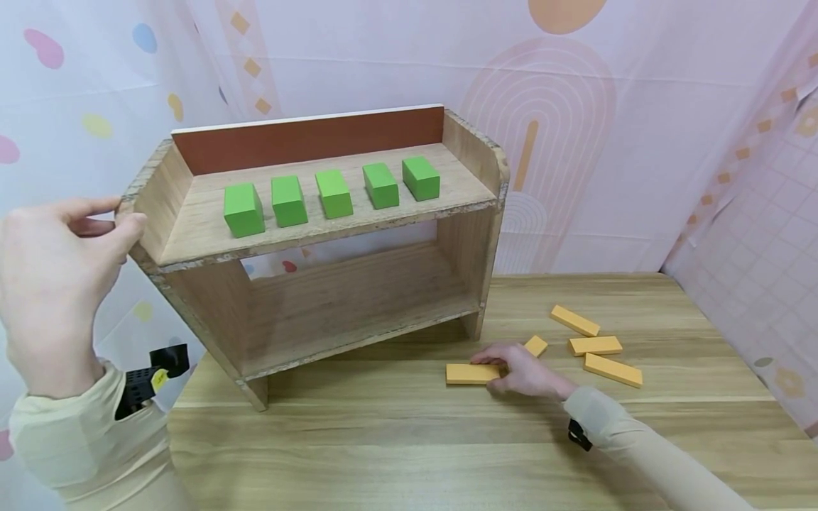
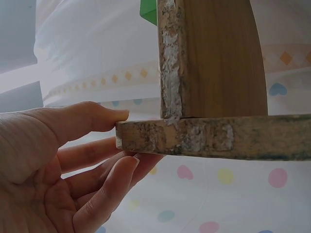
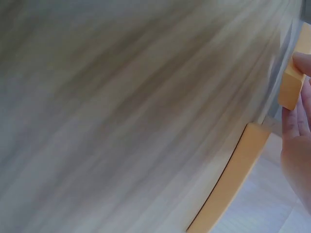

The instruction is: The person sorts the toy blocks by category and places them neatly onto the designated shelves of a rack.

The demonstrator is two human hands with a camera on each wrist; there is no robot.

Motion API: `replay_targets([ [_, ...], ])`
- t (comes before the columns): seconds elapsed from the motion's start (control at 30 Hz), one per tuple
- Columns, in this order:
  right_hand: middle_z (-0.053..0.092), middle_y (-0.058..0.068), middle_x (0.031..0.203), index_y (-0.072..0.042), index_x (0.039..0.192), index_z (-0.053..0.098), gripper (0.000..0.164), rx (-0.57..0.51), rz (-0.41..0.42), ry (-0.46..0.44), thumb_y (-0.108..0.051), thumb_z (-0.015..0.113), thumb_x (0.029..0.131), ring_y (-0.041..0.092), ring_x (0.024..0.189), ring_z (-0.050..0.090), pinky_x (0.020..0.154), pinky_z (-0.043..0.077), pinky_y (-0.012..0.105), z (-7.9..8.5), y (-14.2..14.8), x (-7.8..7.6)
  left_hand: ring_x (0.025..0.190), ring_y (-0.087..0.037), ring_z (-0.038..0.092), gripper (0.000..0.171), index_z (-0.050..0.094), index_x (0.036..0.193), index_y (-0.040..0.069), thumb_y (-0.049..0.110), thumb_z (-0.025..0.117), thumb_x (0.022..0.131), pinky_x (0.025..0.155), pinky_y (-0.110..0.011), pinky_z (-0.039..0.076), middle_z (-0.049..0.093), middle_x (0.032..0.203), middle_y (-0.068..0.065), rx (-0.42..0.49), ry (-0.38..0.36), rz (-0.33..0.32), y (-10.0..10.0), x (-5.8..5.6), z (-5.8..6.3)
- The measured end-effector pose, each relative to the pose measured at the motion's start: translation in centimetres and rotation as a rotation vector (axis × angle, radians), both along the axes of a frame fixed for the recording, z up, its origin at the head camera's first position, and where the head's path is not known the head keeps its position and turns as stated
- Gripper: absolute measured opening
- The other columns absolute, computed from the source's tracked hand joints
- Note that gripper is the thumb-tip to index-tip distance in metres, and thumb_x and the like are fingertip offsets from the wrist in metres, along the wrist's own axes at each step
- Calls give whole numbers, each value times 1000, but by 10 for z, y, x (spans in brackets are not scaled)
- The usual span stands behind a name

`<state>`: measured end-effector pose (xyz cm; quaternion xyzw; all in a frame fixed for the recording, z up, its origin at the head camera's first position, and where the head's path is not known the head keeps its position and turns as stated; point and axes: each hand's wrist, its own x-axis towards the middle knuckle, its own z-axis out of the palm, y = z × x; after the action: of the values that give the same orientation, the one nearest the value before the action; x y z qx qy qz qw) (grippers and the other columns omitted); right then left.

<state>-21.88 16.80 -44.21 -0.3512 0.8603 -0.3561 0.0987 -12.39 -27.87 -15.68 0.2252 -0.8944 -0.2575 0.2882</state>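
Note:
My left hand [image 1: 57,284] grips the left side panel of a small wooden shelf [image 1: 358,284] at its upper front corner. In the left wrist view, the thumb lies on one face of the panel [image 2: 214,138] and fingers are on the other. Low on the table, my right hand [image 1: 527,372] pinches an orange block [image 1: 469,374] between thumb and fingers. That block's end [image 3: 290,90] shows in the right wrist view. Another orange block [image 1: 536,345] lies just behind the right hand, partly hidden by it.
Several green blocks, one of them in the middle [image 1: 334,194], stand in a row on the shelf's top board. Right of the right hand, orange blocks [image 1: 596,345] lie loose on the wooden table [image 1: 409,440]. Behind hangs a patterned curtain [image 1: 383,57].

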Motion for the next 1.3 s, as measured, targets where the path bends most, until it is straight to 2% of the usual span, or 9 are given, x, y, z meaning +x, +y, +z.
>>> replay_targets([
  [0.13, 66, 8, 120, -7, 122, 62, 44, 9, 10, 29, -3, 70, 79, 23, 110, 63, 95, 50, 36, 3, -7, 2, 45, 23, 26, 49, 61, 127, 14, 41, 52, 87, 44, -10, 28, 24, 46, 43, -3, -7, 14, 0, 0, 0],
  [0.43, 66, 4, 120, -12, 122, 63, 45, -11, 38, 125, -5, 72, 78, 22, 111, 61, 97, 48, 40, 13, -31, 8, 47, 25, 25, 50, 61, 128, 13, 40, 51, 88, 45, -9, 26, 20, 42, 47, -11, 3, -7, 0, 0, 0],
  [0.63, 67, 2, 119, -13, 122, 64, 45, -60, 62, 174, -5, 73, 78, 18, 110, 62, 95, 49, 35, 20, -51, 10, 45, 24, 25, 50, 61, 128, 13, 40, 52, 87, 44, -11, 27, 20, 42, 46, -3, 2, -2, 0, 0, -1],
  [0.73, 67, 1, 119, -11, 122, 64, 45, -87, 70, 172, -5, 73, 79, 16, 109, 62, 93, 50, 33, 24, -61, 11, 44, 23, 25, 50, 61, 128, 13, 40, 52, 87, 43, -11, 27, 20, 42, 45, -5, -1, 9, 0, 0, -1],
  [0.8, 66, 0, 119, -13, 122, 64, 44, -98, 67, 166, -6, 73, 79, 14, 108, 62, 92, 50, 31, 27, -67, 10, 44, 22, 26, 49, 61, 128, 14, 40, 52, 87, 43, -12, 28, 26, 47, 41, -10, -4, 16, 0, 0, -1],
  [1.0, 66, -2, 120, -17, 122, 63, 45, -135, 58, 180, -6, 73, 79, 14, 111, 62, 94, 50, 31, 38, -84, 10, 45, 23, 25, 50, 61, 128, 14, 41, 51, 87, 43, -11, 28, 24, 45, 43, -8, -8, 15, 0, 0, 0],
  [1.07, 67, -1, 120, -17, 122, 64, 46, -156, 60, 193, -5, 73, 79, 14, 111, 62, 94, 50, 30, 42, -90, 10, 44, 23, 25, 50, 61, 128, 14, 41, 51, 87, 43, -11, 28, 18, 43, 44, -4, -6, 14, 1, 0, -1],
  [1.23, 69, 2, 116, -13, 120, 65, 43, -212, 68, 249, -5, 73, 78, 14, 105, 65, 88, 51, 26, 52, -106, 8, 44, 22, 26, 49, 61, 127, 13, 40, 52, 87, 42, -12, 28, 20, 45, 43, -9, 5, 15, 0, -1, -1],
  [1.3, 69, 2, 116, -12, 119, 65, 41, -225, 66, 263, -5, 73, 79, 13, 103, 65, 87, 51, 24, 55, -112, 8, 44, 22, 26, 49, 62, 127, 12, 40, 52, 87, 42, -12, 28, 24, 47, 41, -15, 6, 16, 0, -1, -1],
])
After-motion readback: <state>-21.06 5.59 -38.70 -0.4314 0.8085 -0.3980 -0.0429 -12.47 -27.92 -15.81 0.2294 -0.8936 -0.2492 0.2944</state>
